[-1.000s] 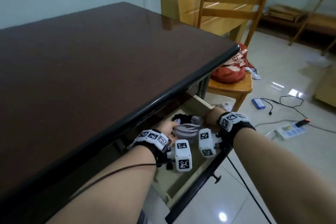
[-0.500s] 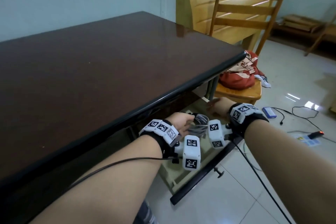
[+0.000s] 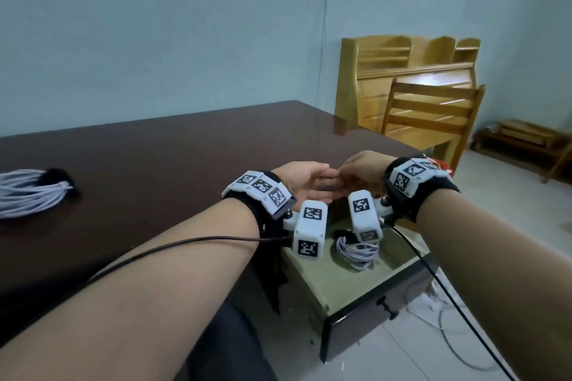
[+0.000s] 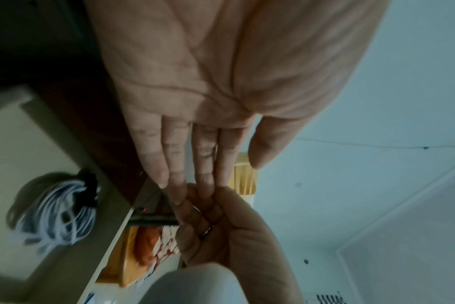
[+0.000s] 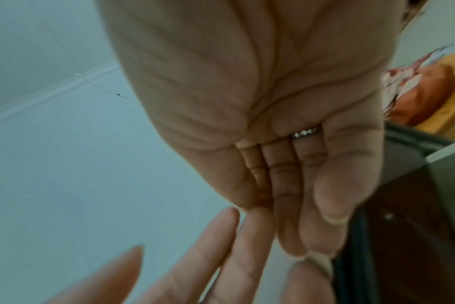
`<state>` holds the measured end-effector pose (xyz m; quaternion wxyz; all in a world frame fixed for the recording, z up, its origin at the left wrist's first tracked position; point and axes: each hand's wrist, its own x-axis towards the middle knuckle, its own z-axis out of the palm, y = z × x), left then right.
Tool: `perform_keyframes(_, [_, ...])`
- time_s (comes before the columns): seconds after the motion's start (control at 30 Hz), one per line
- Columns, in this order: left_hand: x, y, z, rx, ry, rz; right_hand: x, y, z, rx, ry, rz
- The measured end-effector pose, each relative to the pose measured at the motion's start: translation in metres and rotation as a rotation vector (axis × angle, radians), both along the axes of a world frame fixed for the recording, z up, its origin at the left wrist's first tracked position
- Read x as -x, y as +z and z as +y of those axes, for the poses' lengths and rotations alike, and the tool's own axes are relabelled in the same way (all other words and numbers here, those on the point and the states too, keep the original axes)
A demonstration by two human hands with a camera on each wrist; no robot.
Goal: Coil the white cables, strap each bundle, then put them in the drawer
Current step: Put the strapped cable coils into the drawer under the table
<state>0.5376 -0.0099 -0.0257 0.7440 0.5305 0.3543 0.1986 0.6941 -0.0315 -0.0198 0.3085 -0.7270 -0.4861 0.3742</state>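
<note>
Both hands have risen out of the drawer and now meet above the desk edge. The left hand (image 3: 305, 184) is released, palm turned inward with fingers straight and together, grasping nothing; the right hand (image 3: 362, 172) is likewise empty, its fingers only loosely bent, and the wrist views show the two sets of fingertips just touching. A second ago both hands were low inside the drawer (image 3: 365, 288) at a coiled bundle; that strapped bundle (image 3: 356, 249), white cable cinched with a dark strap, now lies alone on the drawer floor, well below the hands and untouched. The drawer stands pulled out from beneath the desk (image 3: 154, 170). On the desk top, far to the left and well apart from both hands, a second bundle of white cable (image 3: 29, 192) rests with a dark strap at one end; whether that strap is fully fastened cannot be told at this size. Judged from this layout, one deposit is complete and the hands are free for the remaining bundle, which calls for a reach leftward across the desk.
</note>
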Motion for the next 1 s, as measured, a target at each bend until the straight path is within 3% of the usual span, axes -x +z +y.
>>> perform_keyframes(0.2, [0.111, 0.038, 0.022, -0.13, 0.334, -0.024, 0.108, 0.037, 0.036, -0.069, 0.176, 0.066])
perform_keyframes(0.37, [0.237, 0.05, 0.046, -0.277, 0.728, 0.009, 0.232, 0.048, 0.079, -0.045, 0.36, 0.056])
perform_keyframes(0.57, [0.375, 0.029, 0.078, -0.452, 1.028, 0.405, 0.348, 0.037, 0.126, 0.038, 0.494, 0.055])
perform_keyframes(0.63, [0.407, 0.019, 0.086, -0.423, 1.109, 0.504, 0.377, 0.031, 0.141, 0.066, 0.505, 0.062])
perform_keyframes(0.73, [0.438, 0.005, 0.102, -0.343, 1.124, 0.585, 0.41, 0.021, 0.16, 0.105, 0.499, 0.065])
perform_keyframes(0.83, [0.451, -0.005, 0.117, -0.284, 1.034, 0.678, 0.43, 0.012, 0.173, 0.134, 0.505, 0.037])
perform_keyframes(1.0, [0.452, -0.009, 0.129, -0.303, 0.835, 0.976, 0.44, 0.001, 0.186, 0.162, 0.481, 0.078])
